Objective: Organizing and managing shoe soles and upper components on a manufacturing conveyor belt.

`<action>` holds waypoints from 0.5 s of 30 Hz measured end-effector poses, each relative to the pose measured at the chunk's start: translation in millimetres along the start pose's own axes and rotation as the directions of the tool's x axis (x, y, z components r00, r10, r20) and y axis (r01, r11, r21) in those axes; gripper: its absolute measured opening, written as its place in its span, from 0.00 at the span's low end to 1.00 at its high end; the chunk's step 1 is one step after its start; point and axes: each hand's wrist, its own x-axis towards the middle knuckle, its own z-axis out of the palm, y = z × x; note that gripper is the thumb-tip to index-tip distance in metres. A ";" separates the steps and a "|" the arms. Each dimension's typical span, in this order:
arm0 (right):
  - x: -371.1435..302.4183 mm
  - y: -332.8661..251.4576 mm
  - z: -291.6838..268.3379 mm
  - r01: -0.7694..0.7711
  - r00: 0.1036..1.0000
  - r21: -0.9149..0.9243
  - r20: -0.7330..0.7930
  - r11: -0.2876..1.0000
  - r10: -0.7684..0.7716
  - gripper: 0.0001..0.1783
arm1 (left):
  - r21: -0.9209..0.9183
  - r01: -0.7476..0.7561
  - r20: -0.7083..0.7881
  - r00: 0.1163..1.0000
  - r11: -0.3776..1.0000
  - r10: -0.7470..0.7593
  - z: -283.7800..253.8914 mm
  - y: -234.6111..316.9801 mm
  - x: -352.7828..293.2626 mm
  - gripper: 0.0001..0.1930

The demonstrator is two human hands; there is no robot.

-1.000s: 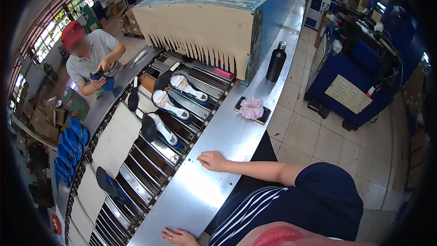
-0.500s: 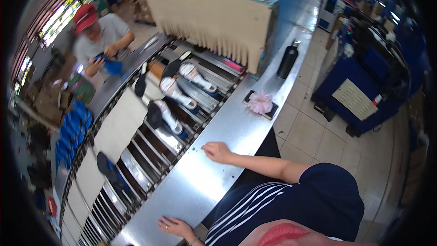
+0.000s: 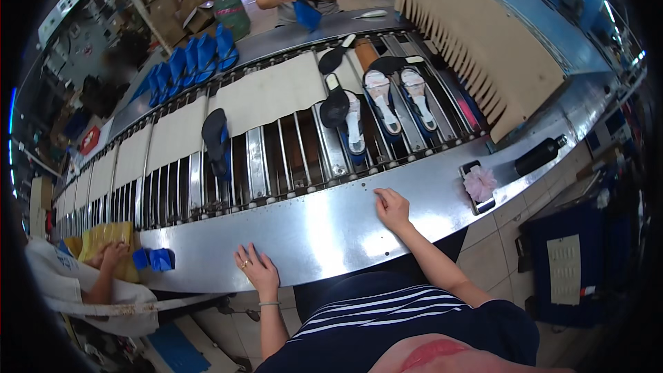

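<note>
My left hand [image 3: 257,267] is spread. My right hand [image 3: 394,211] curls; I can't tell if it's pinching. The shoe [image 3: 355,131] sits at its eleven o'clock; reaching carelessly, the metal bars [image 3: 257,162] might nip me.

Phone [image 3: 487,203] on ledge [image 3: 324,228] right of right hand [image 3: 394,211], bottle [image 3: 539,157] farther right; shoe parts [image 3: 216,135] on conveyor [image 3: 256,166] behind ledge.

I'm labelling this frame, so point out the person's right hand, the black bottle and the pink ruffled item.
Right hand [image 3: 394,212]: head view, back of the hand.
Black bottle [image 3: 537,157]: head view, mid-body.
Pink ruffled item [image 3: 479,184]: head view, ruffled centre.
</note>
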 end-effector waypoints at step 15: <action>-0.6 4.3 -2.3 -0.041 0.998 0.000 0.043 0.999 0.041 0.10 | 0.003 -0.009 -0.029 1.000 1.000 0.009 -3.6 8.5 1.5 0.24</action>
